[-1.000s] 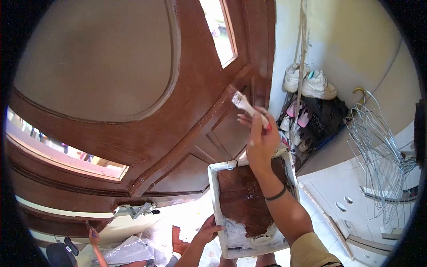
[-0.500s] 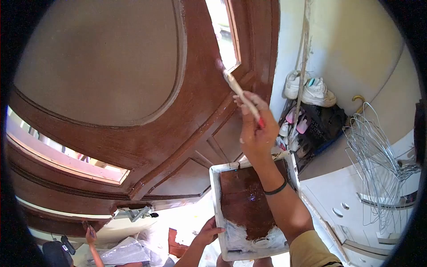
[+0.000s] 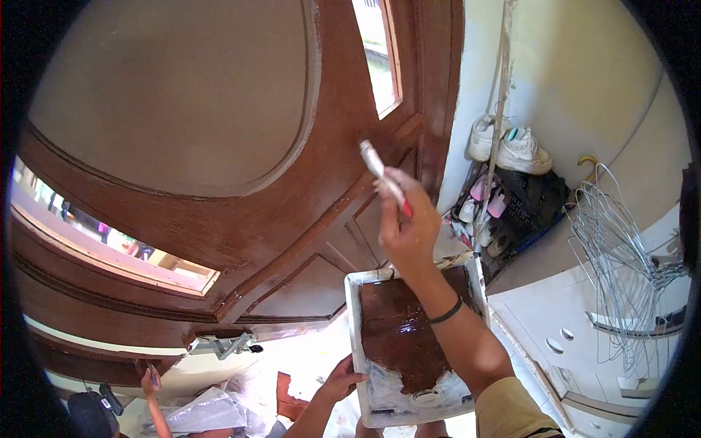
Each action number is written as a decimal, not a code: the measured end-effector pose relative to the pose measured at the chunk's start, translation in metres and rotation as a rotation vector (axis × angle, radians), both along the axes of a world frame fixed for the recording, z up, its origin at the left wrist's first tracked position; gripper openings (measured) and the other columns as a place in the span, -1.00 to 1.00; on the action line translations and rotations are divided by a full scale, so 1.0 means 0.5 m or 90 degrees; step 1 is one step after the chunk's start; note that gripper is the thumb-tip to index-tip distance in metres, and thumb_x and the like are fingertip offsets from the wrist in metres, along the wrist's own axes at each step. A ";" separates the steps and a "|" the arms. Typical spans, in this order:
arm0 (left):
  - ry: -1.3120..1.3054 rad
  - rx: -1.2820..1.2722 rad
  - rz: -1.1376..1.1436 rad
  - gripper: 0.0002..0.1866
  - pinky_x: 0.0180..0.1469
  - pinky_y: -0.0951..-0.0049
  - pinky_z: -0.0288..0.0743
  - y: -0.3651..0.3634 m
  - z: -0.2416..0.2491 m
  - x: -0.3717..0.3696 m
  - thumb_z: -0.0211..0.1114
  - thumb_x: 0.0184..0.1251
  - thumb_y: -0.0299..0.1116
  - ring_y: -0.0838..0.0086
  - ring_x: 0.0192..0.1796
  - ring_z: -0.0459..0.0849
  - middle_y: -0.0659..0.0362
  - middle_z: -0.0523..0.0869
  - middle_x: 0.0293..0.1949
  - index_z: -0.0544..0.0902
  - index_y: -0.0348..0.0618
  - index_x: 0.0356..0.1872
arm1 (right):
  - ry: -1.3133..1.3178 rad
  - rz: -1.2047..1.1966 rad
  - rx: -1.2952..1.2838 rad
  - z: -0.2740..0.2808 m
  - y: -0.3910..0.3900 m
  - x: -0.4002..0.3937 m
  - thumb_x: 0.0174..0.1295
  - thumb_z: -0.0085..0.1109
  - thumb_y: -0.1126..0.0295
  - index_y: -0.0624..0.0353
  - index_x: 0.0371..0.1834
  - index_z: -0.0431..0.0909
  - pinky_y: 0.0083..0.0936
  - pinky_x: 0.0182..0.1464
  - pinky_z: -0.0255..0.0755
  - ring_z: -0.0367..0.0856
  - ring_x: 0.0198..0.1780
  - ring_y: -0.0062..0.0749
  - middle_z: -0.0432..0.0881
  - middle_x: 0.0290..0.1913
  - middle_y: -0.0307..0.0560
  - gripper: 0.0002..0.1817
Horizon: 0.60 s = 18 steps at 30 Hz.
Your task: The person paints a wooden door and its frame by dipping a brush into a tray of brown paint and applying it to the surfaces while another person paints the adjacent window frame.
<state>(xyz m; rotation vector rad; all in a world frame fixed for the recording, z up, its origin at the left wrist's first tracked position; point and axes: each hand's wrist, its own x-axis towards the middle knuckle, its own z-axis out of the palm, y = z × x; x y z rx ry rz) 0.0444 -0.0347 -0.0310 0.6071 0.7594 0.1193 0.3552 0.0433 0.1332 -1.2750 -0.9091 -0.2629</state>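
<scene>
A pale yellow wall [image 3: 584, 80] meets a reddish-brown panelled door [image 3: 285, 226] with an oval centre, beside white shoes [image 3: 522, 152] and a cluster of wire hangers [image 3: 621, 263]. Before the door, a person's right hand [image 3: 410, 225] pinches a slim paintbrush [image 3: 374, 162] between thumb and fingers; its handle is pale with a red end, its head slightly blurred. The brush slants up and left out of the hand, tip toward the door below a narrow window opening; whether the bristles touch the wood cannot be told. Below, the left hand [image 3: 342, 379] grips the left rim of a white rectangular tray [image 3: 355, 328], thumb over the edge. Glossy brown paint [image 3: 401, 321] coats most of the tray, with white streaks showing at the near end under the right forearm.
</scene>
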 end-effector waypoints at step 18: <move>-0.031 -0.012 -0.008 -0.29 0.32 0.29 0.41 -0.014 0.003 -0.020 0.31 0.12 -0.60 0.33 0.21 0.55 0.07 0.56 0.15 0.27 -0.28 0.35 | -0.054 0.083 0.128 -0.010 -0.041 -0.099 0.20 0.23 0.58 0.37 -0.07 0.54 -0.34 -0.09 0.55 0.69 -0.15 -0.05 0.65 -0.10 0.17 -0.76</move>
